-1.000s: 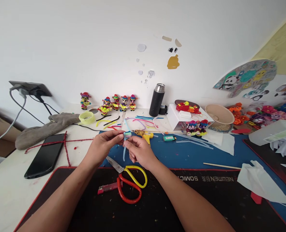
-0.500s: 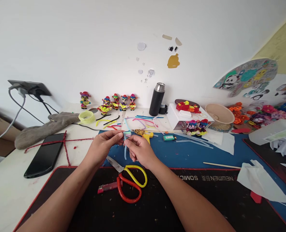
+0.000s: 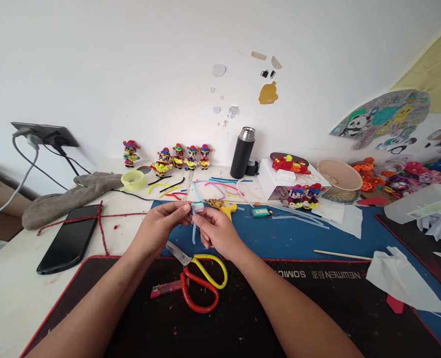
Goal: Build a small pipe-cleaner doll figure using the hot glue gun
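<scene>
My left hand pinches the left end of a small pastel bundle between thumb and fingertips. A light-blue pipe cleaner runs across the bundle, one end pointing up and the other hanging below. Closed at the bundle's right side, my right hand grips that pipe cleaner with thumb and forefinger. Below the hands lie scissors with one red and one yellow handle, over a pink-red lighter-like item. Just behind the right hand rests a yellow glue gun.
Several pipe-cleaner figures stand along the wall, near a black flask. Loose pipe cleaners lie before them. At left is a phone with dark red pipe cleaners across it. A white box and bowl stand right.
Both hands stay nearly in place, still holding the bundle. The hanging end of the light-blue pipe cleaner has shifted slightly right and up. The view has tilted a little.
</scene>
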Motion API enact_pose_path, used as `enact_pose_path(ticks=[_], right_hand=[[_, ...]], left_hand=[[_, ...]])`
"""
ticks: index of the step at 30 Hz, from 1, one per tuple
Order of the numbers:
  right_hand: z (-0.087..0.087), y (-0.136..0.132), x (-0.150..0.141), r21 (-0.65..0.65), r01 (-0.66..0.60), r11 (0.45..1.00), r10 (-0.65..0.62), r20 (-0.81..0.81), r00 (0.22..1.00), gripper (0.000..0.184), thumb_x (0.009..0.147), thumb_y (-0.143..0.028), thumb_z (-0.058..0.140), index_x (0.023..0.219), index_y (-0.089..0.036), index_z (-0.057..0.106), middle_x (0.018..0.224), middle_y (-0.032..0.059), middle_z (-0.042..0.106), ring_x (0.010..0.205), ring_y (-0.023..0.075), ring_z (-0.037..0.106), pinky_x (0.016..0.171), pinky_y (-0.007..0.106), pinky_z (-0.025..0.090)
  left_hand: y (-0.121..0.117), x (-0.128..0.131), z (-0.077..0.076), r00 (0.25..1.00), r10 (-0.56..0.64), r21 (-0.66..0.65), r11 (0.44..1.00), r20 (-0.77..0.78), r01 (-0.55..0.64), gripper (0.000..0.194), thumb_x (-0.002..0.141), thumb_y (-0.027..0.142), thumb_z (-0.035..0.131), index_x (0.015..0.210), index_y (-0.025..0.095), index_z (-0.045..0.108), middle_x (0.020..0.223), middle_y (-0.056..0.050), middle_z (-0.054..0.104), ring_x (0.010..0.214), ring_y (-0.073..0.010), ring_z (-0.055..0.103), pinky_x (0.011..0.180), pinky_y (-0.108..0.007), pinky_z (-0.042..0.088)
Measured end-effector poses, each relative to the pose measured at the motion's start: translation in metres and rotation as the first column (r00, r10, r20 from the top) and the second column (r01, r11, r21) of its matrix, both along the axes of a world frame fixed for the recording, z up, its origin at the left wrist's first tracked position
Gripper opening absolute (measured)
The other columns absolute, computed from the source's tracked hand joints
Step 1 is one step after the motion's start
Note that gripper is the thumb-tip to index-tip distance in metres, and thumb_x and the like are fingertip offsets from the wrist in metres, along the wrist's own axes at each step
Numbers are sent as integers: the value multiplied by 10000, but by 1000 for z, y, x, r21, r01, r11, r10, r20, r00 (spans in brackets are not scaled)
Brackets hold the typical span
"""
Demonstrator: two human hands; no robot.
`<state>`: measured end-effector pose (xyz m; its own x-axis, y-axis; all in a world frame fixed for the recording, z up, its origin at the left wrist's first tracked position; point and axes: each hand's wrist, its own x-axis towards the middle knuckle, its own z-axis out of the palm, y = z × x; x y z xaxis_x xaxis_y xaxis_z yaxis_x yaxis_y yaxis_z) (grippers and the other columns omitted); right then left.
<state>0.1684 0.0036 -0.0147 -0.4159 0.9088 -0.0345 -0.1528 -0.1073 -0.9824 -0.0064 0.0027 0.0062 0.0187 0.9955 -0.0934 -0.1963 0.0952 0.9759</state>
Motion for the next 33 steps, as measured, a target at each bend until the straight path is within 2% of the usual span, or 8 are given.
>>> enact_pose_path(ticks=[11, 16, 25, 28, 33], right_hand=[[1, 0, 0, -14, 32, 999, -32, 22, 999, 395, 866, -586, 737, 911, -218, 601, 447, -129, 451, 345, 96, 435, 378, 219, 329], [0, 1, 0, -8, 36, 999, -36, 33, 999, 393, 863, -582, 736, 899, -210, 614, 456, -123, 456, 349, 95, 432, 382, 224, 338], [2, 0, 0, 8, 65, 998, -65, 42, 997, 438, 849, -609, 755, 926, -213, 585, 483, -114, 512, 355, 89, 432, 392, 220, 331], [3, -1, 0, 6, 88, 996, -88, 32, 996, 423, 845, -574, 771, 950, -213, 580, 499, -110, 534, 358, 88, 435, 384, 215, 326], [2, -1, -1, 15, 95, 995, -95, 42, 995, 381, 858, -539, 753, 949, -210, 582, 511, -105, 539, 365, 88, 440, 384, 213, 336]], left_hand=[[0, -2, 0, 998, -42, 10, 999, -40, 42, 430, 700, 562, 938, 891, 182, 879, 754, -60, 757, 702, -169, 582, 664, -273, 464], [0, -1, 1, 998, -46, -14, 999, -37, 45, 450, 673, 584, 943, 865, 183, 872, 801, -77, 759, 748, -190, 596, 667, -277, 474], [0, 0, -1, 996, -44, -17, 999, -83, 42, 438, 717, 604, 898, 755, 176, 814, 757, -41, 666, 686, -163, 523, 624, -258, 453], [-1, 0, 0, 987, -43, 9, 999, -153, 44, 447, 766, 622, 851, 728, 181, 788, 721, -34, 645, 670, -168, 520, 609, -257, 442], [-3, 0, 3, 934, 6, 87, 996, -356, 27, 458, 823, 646, 783, 722, 199, 771, 668, -23, 632, 648, -183, 521, 588, -259, 420]])
